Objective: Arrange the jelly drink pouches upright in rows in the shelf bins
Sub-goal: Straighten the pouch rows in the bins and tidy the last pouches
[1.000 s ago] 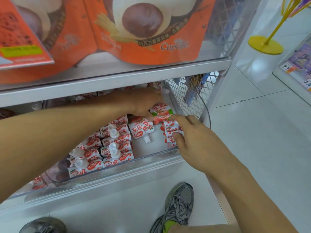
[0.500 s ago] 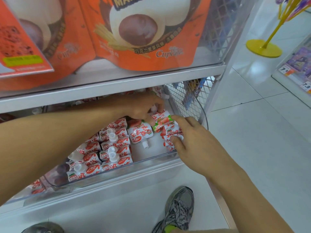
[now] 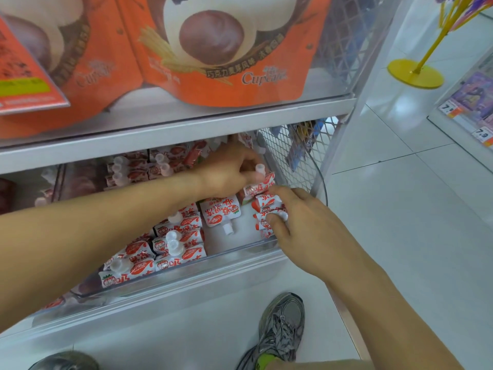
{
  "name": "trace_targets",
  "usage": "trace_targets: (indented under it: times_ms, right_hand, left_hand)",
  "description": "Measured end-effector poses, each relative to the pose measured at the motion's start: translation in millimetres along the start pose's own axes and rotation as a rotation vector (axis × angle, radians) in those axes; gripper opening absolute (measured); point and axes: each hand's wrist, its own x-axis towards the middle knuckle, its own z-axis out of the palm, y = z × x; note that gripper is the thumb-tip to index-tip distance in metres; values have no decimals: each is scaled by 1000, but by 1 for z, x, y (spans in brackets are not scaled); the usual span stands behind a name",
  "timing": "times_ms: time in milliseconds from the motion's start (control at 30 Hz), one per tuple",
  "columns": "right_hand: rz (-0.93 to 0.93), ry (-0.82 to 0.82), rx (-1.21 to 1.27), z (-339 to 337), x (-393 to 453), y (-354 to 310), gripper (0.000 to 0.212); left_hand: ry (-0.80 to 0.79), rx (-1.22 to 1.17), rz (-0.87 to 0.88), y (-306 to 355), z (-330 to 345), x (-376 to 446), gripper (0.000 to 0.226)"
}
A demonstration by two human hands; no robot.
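Red-and-white jelly drink pouches with white caps fill a clear shelf bin [image 3: 234,253]. Rows of upright pouches [image 3: 176,244] stand at the bin's left. One pouch [image 3: 221,210] lies flat in the middle with its cap toward me. My left hand [image 3: 229,172] grips a pouch [image 3: 260,182] near the bin's right wall, cap up. My right hand [image 3: 301,222] holds a short row of upright pouches [image 3: 266,209] against the right side, thumb on a cap.
Large orange snack bags [image 3: 213,49] stand on the shelf above. A wire mesh panel [image 3: 290,156] closes the bin's right side. More pouches [image 3: 138,166] sit at the back. My shoes [image 3: 280,332] are on the white tiled floor; a yellow stand base [image 3: 414,73] is at right.
My left hand has turned the pouch from lying tilted to cap up and brought it against the right row. My right hand stays on that row.
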Motion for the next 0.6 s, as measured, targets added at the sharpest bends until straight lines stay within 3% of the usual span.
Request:
trace_targets:
  times_ms: [133,367,433,533,600]
  right_hand:
    - [2,-12,13,-1,2,1,46]
    - [-58,-41,-21,-2,-2,1,27]
    - [-67,120,84,-14,-6,-1,20]
    - [89,504,293,-38,-12,4,6]
    - [191,526,317,-44,-12,13,11]
  left_hand:
    - [3,-118,-54,-4,6,-4,16]
    - [111,-95,-57,4,14,3,18]
    - [38,-73,31,4,19,6,21]
    - [-95,-22,64,-4,20,8,35]
    - [-189,104,-7,-10,16,11,53]
